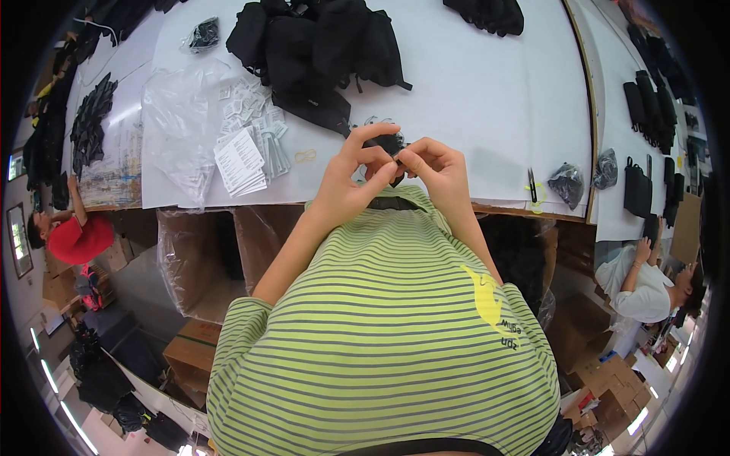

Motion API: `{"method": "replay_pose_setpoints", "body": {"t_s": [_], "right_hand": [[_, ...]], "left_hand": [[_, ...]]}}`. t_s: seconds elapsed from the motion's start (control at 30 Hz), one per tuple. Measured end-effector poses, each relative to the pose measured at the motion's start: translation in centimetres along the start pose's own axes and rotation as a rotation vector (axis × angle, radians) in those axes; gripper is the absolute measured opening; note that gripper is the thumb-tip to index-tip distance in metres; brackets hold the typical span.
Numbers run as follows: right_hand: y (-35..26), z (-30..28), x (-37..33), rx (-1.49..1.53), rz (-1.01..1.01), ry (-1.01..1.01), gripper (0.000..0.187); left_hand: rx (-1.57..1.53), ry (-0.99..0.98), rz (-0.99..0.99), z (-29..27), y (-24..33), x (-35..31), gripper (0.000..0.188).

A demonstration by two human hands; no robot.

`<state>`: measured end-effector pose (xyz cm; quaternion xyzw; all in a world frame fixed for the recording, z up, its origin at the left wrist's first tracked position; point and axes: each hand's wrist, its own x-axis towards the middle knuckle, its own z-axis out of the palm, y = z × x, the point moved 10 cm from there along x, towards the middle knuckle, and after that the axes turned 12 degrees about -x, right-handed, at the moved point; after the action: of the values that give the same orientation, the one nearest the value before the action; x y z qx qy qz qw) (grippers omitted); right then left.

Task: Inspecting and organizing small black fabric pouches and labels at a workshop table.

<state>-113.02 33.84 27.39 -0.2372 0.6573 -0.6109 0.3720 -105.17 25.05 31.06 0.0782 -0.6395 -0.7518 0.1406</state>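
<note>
I'm pinching a small black fabric piece (391,146) between the curled fingertips of my left hand (351,178) and right hand (435,169), above the white table's (471,91) near edge, beside paper tags (239,159)

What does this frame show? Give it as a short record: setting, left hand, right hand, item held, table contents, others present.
setting: white table seen from above, boxes on the floor beside it
left hand: raised at the table edge, fingertips pinching the black item
right hand: fingertips on the same item, opposite the left
item held: small black item, kind unclear
table contents: black bags, paper tags, plastic film, rubber band, scissors
others present: person in red at left, person in white at right
</note>
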Motion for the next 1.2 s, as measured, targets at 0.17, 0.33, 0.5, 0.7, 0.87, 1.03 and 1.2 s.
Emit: {"method": "replay_pose_setpoints", "body": {"t_s": [0.17, 0.33, 0.5, 0.7, 0.87, 1.03, 1.2], "right_hand": [[0.2, 0.0, 0.3, 0.052, 0.006, -0.019, 0.015], [-0.5, -0.5, 0.3, -0.029, -0.056, 0.033, 0.014], [-3.1, -1.0, -0.4, -0.362, -0.217, 0.113, 0.014], [-2.3, 0.1, -0.9, -0.151, -0.126, 0.008, 0.015], [0.1, 0.7, -0.3, 0.013, 0.013, -0.041, 0.013], [0.5, -2.6, 1.5, -0.004, -0.046, 0.100, 0.016], [1.9, -1.5, 2.8, -0.121, 0.089, 0.033, 0.015]], "left_hand": [[-0.014, -0.017, -0.012, 0.2, 0.2, 0.3, 0.045], [-0.008, -0.017, -0.034, 0.4, 0.0, 0.5, 0.045], [-0.014, -0.001, -0.050, 0.3, -0.6, 0.4, 0.046], [-0.041, 0.056, -0.009, -0.6, -0.8, -0.1, 0.048], [-0.115, 0.206, -0.011, -3.5, -0.5, -2.0, 0.025], [-0.627, 0.248, -0.180, -13.4, -6.0, -13.4, 0.035], [-0.404, 1.241, -0.611, -28.8, -23.8, -37.4, 0.021]]}}
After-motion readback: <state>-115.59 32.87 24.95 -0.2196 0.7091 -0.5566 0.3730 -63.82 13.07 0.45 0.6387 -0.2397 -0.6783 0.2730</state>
